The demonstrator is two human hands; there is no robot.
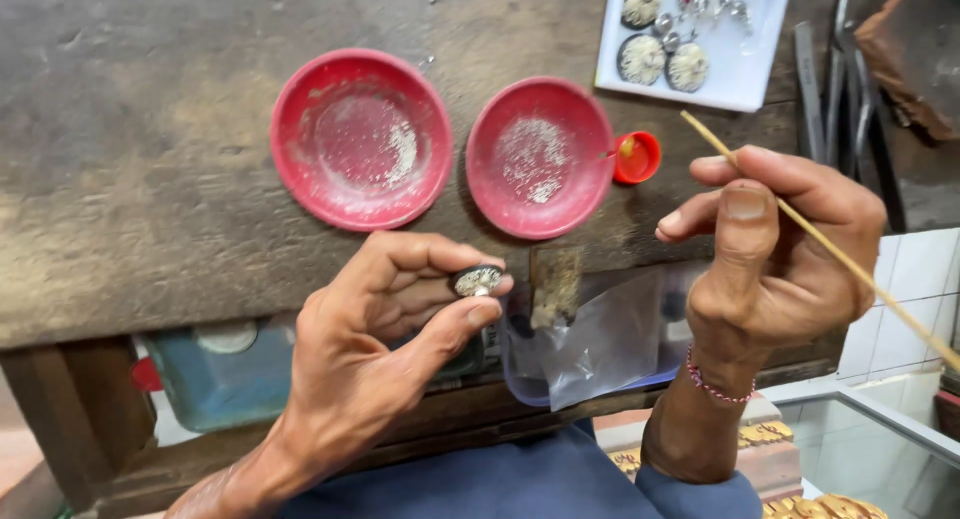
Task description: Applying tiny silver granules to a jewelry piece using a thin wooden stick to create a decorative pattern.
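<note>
Just below the right red dish [540, 157], past the bench edge, the left hand [375, 339] pinches a small round piece [477, 280] w/ a pale grainy top between thumb & fingertips, face up. The right hand [775, 249] is closed round a thin wooden stick [820, 241], held like a pen; its near tip points up toward the dish but isn't touching anything. Looks like the step is dressing the piece's top w/ tiny bits, and the stick is between dips. The next move prob. needs a light, steady touch so the little piece doesn't tip. Right of that dish, touching it, sits a small red cap [637, 157] w/ something yellow in it. Left of the dish is a 2nd red dish [362, 139], also dusted w/ pale grains. Up & right of the dish a white tray [740, 69] holds more round pieces. The wooden bench [130, 179] edge runs just under the dishes; the hands work in the open gap below it, w/ a plastic bag [600, 344] betw. them.
</note>
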